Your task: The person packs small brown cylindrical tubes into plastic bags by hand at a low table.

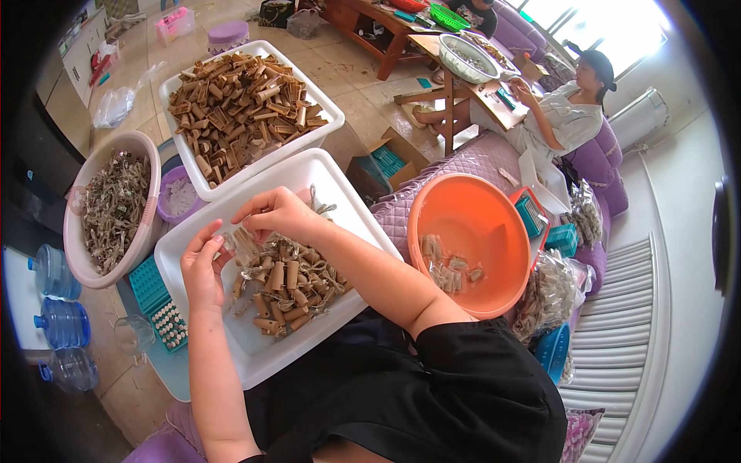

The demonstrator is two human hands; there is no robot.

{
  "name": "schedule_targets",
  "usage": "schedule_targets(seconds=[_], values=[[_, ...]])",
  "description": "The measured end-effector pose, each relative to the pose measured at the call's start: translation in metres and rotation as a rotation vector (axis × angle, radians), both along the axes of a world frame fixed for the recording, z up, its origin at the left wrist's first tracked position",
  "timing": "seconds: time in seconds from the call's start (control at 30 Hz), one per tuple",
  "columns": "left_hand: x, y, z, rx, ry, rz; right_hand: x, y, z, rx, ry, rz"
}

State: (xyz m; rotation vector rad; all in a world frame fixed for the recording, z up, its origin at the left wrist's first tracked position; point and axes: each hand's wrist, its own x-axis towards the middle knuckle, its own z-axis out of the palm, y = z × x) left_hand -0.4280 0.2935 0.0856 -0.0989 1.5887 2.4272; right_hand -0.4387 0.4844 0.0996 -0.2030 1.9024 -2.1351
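Note:
Over the white tray (174, 266) in front of me, my left hand (204, 262) pinches one edge of a small clear plastic bag (244, 245). My right hand (282, 214) reaches across from the right, its bent fingers gripping the top of the same bag. What the bag holds is hard to make out through the plastic. Beneath my hands lies a pile of short tan bamboo tubes (292, 276) with cords attached.
Beyond stands another white bin (328, 116) heaped with brown bamboo pieces. A pink tub (77, 231) of bundled bags and a teal tray (147, 285) are left; an orange basin (471, 208) with bagged pieces is right. A person (567, 116) sits at a far table.

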Motion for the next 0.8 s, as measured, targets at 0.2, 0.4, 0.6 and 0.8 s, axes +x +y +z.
schedule_targets(seconds=[0.2,0.4,0.6,0.8], values=[[0.001,0.0,0.0,0.049,-0.035,0.01,0.005,-0.004,0.004,-0.049,-0.015,-0.06],[-0.002,-0.001,-0.004,0.097,-0.053,0.005,0.005,-0.008,-0.001,-0.156,-0.061,-0.121],[-0.003,-0.003,-0.006,0.146,-0.057,0.013,0.004,-0.015,-0.005,-0.242,-0.043,-0.162],[-0.002,-0.001,-0.005,0.185,-0.076,0.018,0.01,-0.019,0.001,-0.269,-0.044,-0.197]])
